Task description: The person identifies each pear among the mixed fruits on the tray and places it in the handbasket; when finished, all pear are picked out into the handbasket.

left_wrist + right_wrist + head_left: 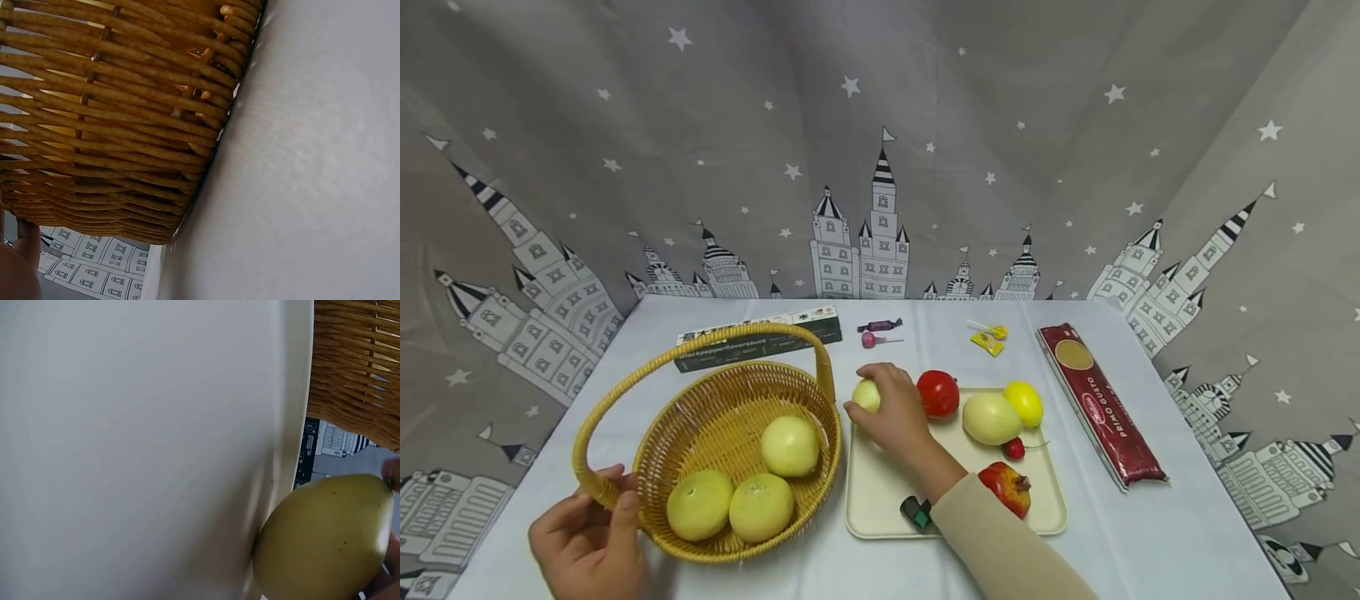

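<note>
My left hand (587,537) grips the handle of a yellow wicker basket (722,429) low at its near-left side. Three round yellow-green fruits lie in the basket, one of them a paler fruit (790,447) at the right. With its fingers curled over the top, my right hand (895,412) holds a yellow-green oval fruit (325,540) at the far-left corner of a cream tray (872,504). Also on the tray are a red pomegranate (937,393), a pale oval fruit (991,418), a lemon (1024,403), a small red fruit (1013,448) and a red-yellow pomegranate (1006,488).
Behind the basket lies a black pepper sauce box (760,340). A purple wrapped candy (880,325), a pink lollipop (870,340) and a yellow candy (987,342) sit farther back. A red pasta packet (1101,404) lies right of the tray. A dark green object (916,512) is near my sleeve.
</note>
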`<state>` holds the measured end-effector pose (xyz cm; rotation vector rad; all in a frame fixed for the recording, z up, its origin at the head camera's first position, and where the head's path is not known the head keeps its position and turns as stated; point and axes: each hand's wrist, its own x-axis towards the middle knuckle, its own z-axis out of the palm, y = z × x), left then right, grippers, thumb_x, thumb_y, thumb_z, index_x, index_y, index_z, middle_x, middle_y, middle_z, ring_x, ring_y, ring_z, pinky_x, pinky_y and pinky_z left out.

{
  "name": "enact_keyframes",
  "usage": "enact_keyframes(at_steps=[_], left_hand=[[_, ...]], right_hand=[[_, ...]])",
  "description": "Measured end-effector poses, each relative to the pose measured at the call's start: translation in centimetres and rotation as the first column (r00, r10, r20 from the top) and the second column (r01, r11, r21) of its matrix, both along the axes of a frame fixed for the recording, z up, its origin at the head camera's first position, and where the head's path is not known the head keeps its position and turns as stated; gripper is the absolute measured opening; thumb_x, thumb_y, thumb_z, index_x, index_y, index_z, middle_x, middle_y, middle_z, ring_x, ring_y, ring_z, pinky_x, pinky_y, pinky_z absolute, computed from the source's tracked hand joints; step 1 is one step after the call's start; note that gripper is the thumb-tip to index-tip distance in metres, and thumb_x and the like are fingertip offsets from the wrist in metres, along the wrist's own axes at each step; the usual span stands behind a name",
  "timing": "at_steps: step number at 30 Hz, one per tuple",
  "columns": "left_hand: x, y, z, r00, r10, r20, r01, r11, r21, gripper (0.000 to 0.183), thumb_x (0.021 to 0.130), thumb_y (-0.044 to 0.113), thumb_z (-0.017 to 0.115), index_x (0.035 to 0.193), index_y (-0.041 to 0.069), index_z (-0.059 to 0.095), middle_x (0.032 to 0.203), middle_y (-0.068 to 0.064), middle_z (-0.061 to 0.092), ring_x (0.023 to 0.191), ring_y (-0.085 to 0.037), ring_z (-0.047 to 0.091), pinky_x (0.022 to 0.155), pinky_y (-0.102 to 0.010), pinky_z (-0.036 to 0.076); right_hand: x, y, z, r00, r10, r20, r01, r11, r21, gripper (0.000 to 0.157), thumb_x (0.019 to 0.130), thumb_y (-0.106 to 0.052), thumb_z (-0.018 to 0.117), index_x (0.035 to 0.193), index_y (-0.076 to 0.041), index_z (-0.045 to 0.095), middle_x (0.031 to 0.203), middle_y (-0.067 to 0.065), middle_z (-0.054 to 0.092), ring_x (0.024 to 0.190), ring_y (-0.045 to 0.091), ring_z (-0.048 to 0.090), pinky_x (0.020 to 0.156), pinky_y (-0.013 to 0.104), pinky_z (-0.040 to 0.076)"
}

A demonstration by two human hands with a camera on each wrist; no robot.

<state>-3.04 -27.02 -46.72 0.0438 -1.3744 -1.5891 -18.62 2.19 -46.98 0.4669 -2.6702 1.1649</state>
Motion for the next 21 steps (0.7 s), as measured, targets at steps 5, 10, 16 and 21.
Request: enact_keyframes(at_steps=[5,10,16,21], left_hand=[[0.0,-0.1,0.1,0.998,-0.035,-0.047,0.037,0.999,0.033,0.040,0.084,-0.020,0.057,0.119,-0.013,0.040,0.114,-0.032,0.054,0.101,-0.031,0.062,0.090,-0.028,0.055],[0.2,0.1,0.3,1.000,-0.013,0.003,0.013,1.000,0.003,0.039,0.086,-0.017,0.057,0.121,-0.010,0.041,0.116,-0.035,0.052,0.105,-0.033,0.060,0.092,-0.028,0.054],[0.2,0.1,0.4,1.000,-0.016,0.000,0.016,1.000,0.007,0.039,0.086,-0.017,0.057,0.121,-0.010,0.041,0.116,-0.035,0.052,0.106,-0.033,0.059,0.092,-0.029,0.053],[0.2,0.1,0.3,1.000,0.007,0.025,-0.007,1.000,-0.020,0.039,0.087,-0.016,0.057,0.121,-0.009,0.041,0.116,-0.033,0.052,0.105,-0.032,0.060,0.092,-0.028,0.054]], right_hand=[[-0.1,-0.1,0.0,0.993,0.020,0.120,-0.034,0.992,0.121,0.052,0.083,-0.055,0.068,0.122,-0.021,0.059,0.123,-0.005,0.058,0.118,0.019,0.049,0.101,0.038,0.044],[0.0,0.4,0.5,0.978,0.006,0.208,-0.026,0.995,0.093,0.060,0.080,-0.061,0.067,0.122,-0.019,0.058,0.120,-0.003,0.058,0.105,0.018,0.055,0.094,0.036,0.050],[0.0,1.1,0.5,0.969,-0.005,0.249,0.001,1.000,0.018,0.059,0.072,-0.050,0.079,0.117,-0.019,0.059,0.113,-0.003,0.061,0.094,0.016,0.055,0.086,0.032,0.051],[-0.1,1.2,0.4,0.980,-0.017,0.198,0.040,0.993,-0.109,0.034,0.082,-0.033,0.070,0.112,-0.019,0.064,0.102,-0.009,0.065,0.094,0.014,0.058,0.088,0.032,0.052]])
